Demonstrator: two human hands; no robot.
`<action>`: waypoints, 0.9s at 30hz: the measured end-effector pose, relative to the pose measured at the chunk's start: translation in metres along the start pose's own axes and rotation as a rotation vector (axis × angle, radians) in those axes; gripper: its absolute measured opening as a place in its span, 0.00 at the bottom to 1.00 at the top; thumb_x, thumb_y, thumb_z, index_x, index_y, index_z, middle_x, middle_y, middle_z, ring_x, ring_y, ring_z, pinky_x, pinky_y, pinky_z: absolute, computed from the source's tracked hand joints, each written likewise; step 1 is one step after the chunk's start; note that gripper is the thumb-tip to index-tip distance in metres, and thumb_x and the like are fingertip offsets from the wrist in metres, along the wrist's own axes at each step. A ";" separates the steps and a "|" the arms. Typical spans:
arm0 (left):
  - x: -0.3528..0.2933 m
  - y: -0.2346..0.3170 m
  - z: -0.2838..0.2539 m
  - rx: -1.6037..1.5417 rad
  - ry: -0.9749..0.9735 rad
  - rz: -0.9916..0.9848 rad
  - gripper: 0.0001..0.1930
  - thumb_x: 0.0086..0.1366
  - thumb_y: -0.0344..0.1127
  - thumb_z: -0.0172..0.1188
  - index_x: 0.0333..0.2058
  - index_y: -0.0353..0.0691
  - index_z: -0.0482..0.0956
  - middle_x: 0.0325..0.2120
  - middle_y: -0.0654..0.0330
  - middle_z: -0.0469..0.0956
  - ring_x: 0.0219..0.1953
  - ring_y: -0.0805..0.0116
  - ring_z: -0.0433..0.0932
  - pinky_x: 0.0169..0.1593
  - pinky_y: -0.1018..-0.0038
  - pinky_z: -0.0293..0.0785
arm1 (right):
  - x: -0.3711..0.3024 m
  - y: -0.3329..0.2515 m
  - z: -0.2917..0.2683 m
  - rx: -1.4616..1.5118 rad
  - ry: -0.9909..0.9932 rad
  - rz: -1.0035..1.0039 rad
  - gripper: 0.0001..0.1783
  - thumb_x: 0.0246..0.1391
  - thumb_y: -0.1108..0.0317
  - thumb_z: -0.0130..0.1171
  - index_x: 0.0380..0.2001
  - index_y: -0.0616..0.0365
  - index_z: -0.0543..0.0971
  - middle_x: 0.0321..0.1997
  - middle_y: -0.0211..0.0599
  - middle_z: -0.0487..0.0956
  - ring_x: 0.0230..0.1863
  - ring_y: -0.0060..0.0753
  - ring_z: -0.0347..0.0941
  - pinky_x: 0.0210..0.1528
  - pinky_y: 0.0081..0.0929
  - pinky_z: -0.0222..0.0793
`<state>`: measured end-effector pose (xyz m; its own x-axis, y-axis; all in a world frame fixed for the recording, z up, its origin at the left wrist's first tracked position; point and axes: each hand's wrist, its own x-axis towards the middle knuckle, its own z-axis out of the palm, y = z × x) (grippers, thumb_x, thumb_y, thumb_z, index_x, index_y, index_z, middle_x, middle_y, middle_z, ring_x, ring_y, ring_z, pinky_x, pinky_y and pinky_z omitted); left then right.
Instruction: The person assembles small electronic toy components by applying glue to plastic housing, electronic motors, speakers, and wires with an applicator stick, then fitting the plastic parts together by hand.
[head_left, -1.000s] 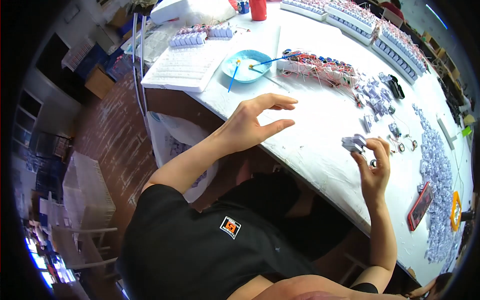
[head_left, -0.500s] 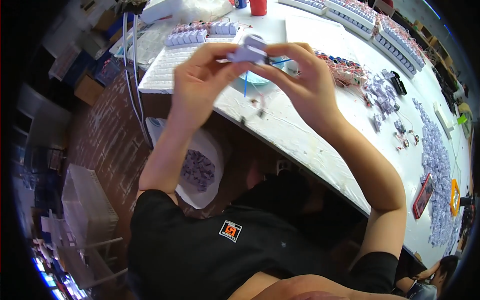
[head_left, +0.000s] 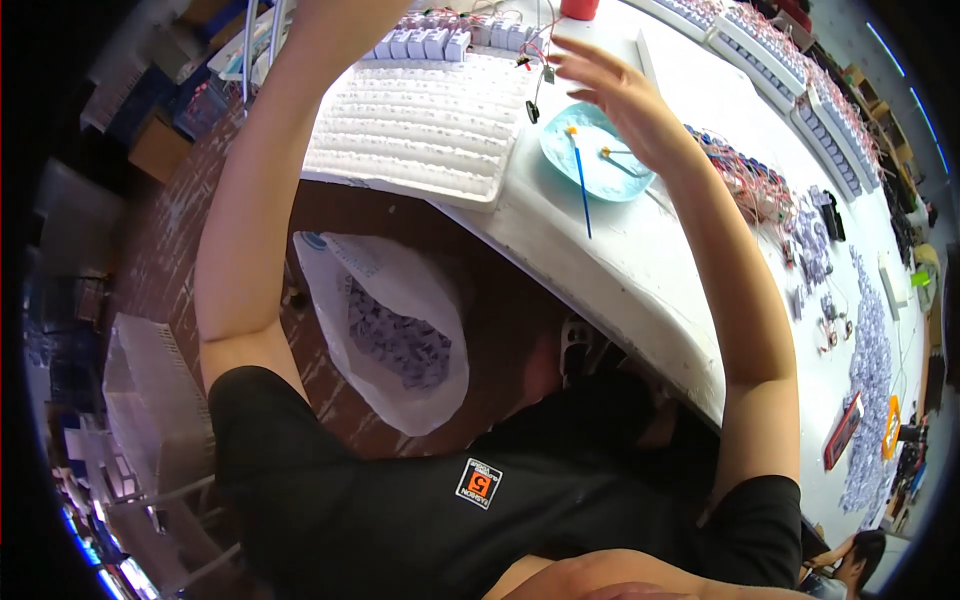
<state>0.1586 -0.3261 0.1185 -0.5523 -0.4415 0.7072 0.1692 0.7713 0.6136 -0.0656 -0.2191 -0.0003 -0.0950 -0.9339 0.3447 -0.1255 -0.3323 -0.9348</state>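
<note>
the foam tray [head_left: 410, 130] looks matt, the bowl [head_left: 612, 191] glossy plastic.

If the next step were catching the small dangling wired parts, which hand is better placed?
Right, I'd judge: the right hand is close beside the dangling wired parts, though contact is unclear. The left hand is partly cut off by the picture's upper edge, so its grip can't be judged.

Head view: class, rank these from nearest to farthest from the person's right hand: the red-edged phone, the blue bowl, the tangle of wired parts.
1. Blue bowl, just below the right hand.
2. Tangle of wired parts, to the right.
3. Red-edged phone, far lower right.
</note>
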 end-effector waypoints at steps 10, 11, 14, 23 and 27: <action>0.039 -0.061 -0.001 0.041 0.032 0.047 0.08 0.63 0.30 0.66 0.36 0.30 0.83 0.27 0.62 0.82 0.28 0.79 0.77 0.32 0.81 0.72 | 0.076 0.045 0.021 -0.635 -0.057 0.226 0.31 0.43 0.59 0.76 0.53 0.51 0.81 0.45 0.39 0.82 0.46 0.31 0.79 0.46 0.27 0.74; 0.042 -0.067 0.002 0.040 0.039 0.039 0.08 0.63 0.30 0.67 0.36 0.30 0.83 0.26 0.62 0.82 0.27 0.78 0.77 0.31 0.80 0.73 | 0.082 0.050 0.018 -0.641 -0.055 0.228 0.31 0.43 0.59 0.76 0.53 0.51 0.81 0.45 0.39 0.82 0.46 0.31 0.79 0.46 0.27 0.74; 0.047 -0.075 0.000 0.109 0.048 0.024 0.09 0.62 0.31 0.68 0.36 0.30 0.83 0.26 0.61 0.82 0.27 0.77 0.77 0.32 0.78 0.74 | 0.103 0.065 0.020 -0.508 -0.045 0.144 0.17 0.46 0.67 0.73 0.42 0.51 0.87 0.35 0.34 0.84 0.36 0.25 0.81 0.41 0.26 0.74; 0.049 -0.101 0.004 0.127 0.174 -0.025 0.10 0.62 0.32 0.68 0.36 0.29 0.83 0.27 0.56 0.83 0.28 0.73 0.80 0.32 0.77 0.75 | 0.136 0.075 0.034 -0.938 0.118 -0.028 0.16 0.47 0.65 0.70 0.41 0.55 0.86 0.33 0.40 0.86 0.34 0.32 0.82 0.42 0.28 0.75; 0.041 -0.105 0.014 0.167 0.195 -0.005 0.11 0.62 0.34 0.68 0.35 0.28 0.83 0.26 0.55 0.84 0.28 0.73 0.80 0.33 0.76 0.75 | 0.153 0.095 0.023 -0.982 0.312 -0.095 0.13 0.46 0.61 0.71 0.36 0.54 0.87 0.30 0.44 0.85 0.32 0.41 0.82 0.39 0.34 0.75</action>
<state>0.1070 -0.4191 0.0785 -0.3822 -0.5135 0.7683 0.0207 0.8265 0.5626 -0.0696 -0.3968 -0.0387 -0.2768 -0.7873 0.5509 -0.8830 -0.0178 -0.4691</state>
